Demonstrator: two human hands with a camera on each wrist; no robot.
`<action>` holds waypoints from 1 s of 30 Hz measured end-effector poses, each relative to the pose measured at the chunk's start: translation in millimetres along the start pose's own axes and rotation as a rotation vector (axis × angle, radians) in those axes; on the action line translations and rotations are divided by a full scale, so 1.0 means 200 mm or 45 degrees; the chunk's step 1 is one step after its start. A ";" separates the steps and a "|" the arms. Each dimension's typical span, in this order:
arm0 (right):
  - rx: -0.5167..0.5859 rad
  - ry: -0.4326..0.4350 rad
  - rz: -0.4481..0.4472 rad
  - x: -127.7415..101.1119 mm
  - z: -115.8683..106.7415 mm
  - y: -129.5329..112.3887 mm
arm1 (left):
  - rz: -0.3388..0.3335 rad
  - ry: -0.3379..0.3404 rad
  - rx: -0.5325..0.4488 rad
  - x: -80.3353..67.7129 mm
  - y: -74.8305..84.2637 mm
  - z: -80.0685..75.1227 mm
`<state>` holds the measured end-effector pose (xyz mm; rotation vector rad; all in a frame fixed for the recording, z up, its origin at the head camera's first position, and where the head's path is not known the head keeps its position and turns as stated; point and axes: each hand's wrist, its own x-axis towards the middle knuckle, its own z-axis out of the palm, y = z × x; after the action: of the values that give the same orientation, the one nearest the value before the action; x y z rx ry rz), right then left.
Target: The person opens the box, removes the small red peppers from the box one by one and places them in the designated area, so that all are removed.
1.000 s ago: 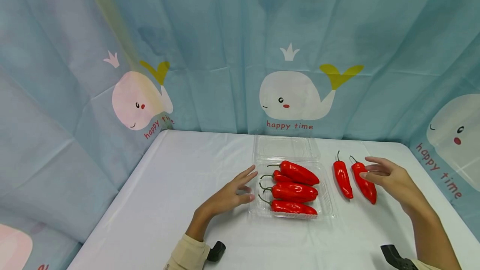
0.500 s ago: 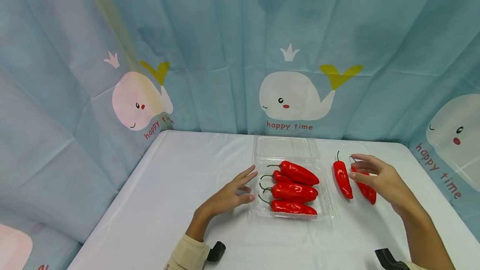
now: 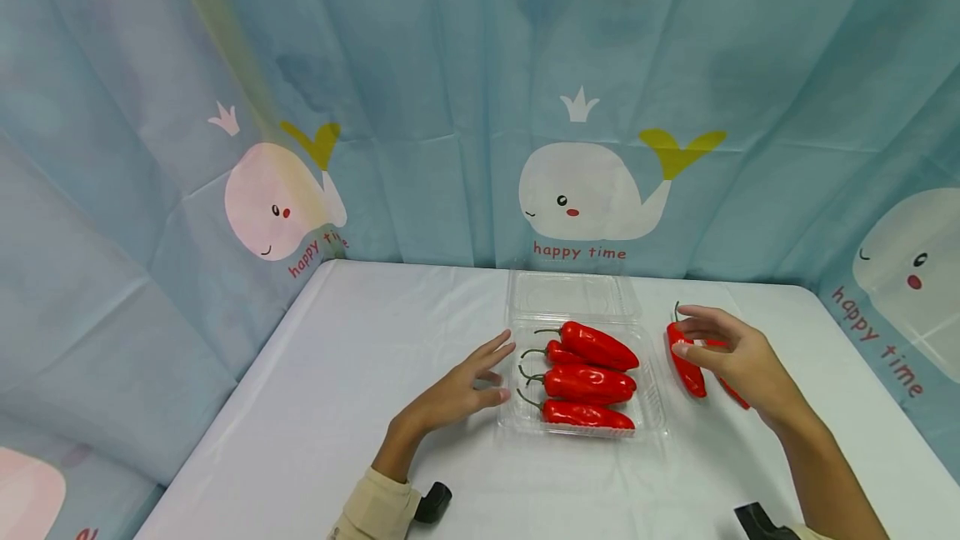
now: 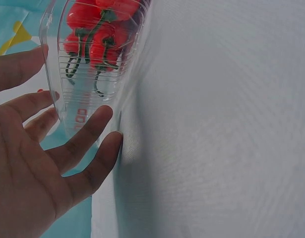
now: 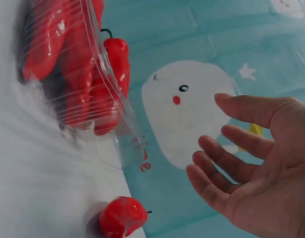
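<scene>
A clear plastic clamshell box (image 3: 656,415) lies with its lid (image 3: 572,297) folded back, holding several red peppers (image 3: 592,384) with green stems. My left hand (image 3: 453,394) is spread at the box's left side; in the left wrist view its fingertips meet or nearly meet the clear wall. Over on the right, my right hand (image 3: 742,365) hovers with loosely bent fingers and nothing in them. Beneath its fingertips lies one loose red pepper (image 3: 690,377). A second loose pepper (image 3: 732,393) is mostly covered by that hand.
White cloth covers the table (image 3: 360,340). Behind and around it hangs a blue curtain (image 3: 435,190) printed with whales. Each forearm carries a black wrist device, such as the left one (image 3: 432,503).
My right hand has moved left, from the rightmost loose pepper to above the other one. My left hand, the box and the peppers have stayed in place.
</scene>
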<state>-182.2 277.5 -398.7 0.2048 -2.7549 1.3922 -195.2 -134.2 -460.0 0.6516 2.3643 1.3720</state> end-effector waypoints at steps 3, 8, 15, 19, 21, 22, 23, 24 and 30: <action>0.030 0.020 -0.066 0.00 0.03 -0.01 | 0.000 0.003 0.004 0.00 0.00 0.00; 0.103 0.017 -0.132 0.00 0.08 -0.01 | -0.002 0.005 0.006 0.00 -0.01 0.00; 0.172 -0.038 -0.176 0.01 0.15 -0.04 | 0.002 0.000 0.012 0.00 -0.01 0.00; 0.191 -0.066 -0.202 0.01 0.19 -0.04 | 0.003 0.003 0.013 0.00 -0.01 0.00; 0.181 -0.080 -0.221 0.01 0.20 -0.03 | 0.003 0.003 0.010 0.00 -0.01 0.00; 0.182 -0.091 -0.230 0.01 0.21 -0.03 | 0.003 0.003 0.010 0.00 -0.01 0.00; 0.188 -0.105 -0.237 0.01 0.22 -0.03 | 0.003 0.003 0.008 0.00 -0.01 0.00; 0.197 -0.123 -0.247 0.01 0.23 -0.03 | 0.001 0.003 0.007 0.00 -0.01 0.00; 0.299 -0.239 -0.255 0.01 0.27 -0.03 | 0.004 0.003 0.009 0.01 -0.01 0.00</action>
<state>-182.9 229.8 -426.5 0.6331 -2.6096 1.7149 -196.7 -134.3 -462.7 0.6565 2.3716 1.3674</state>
